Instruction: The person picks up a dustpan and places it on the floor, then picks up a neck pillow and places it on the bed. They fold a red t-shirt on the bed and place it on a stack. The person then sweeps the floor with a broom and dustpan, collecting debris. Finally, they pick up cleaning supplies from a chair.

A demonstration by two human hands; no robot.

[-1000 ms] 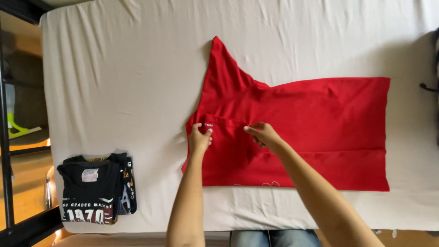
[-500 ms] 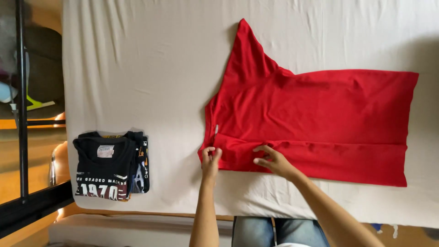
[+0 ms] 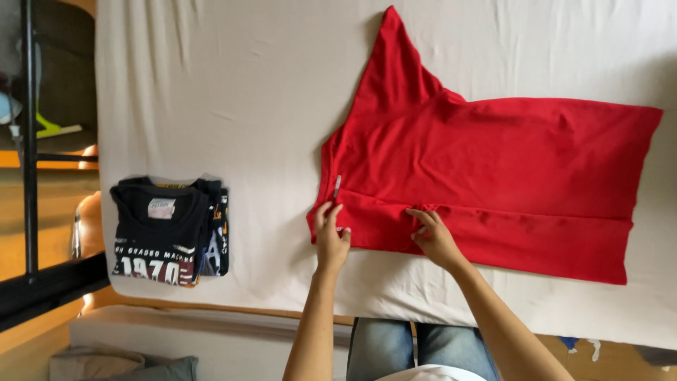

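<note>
Hands (image 3: 331, 236) (image 3: 434, 236) have slid toward 6 o'clock; we now press the red shirt's (image 3: 493, 162) folded edge flat, grips released, nothing grasped.

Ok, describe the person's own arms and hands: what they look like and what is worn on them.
Both arms are bare from the bottom edge of the picture up to the hands: no sleeve, glove, watch, bracelet or ring shows on the left hand or the right hand. Nails are too small to judge. Below the arms, blue jeans and a sliver of white top are visible.
</note>
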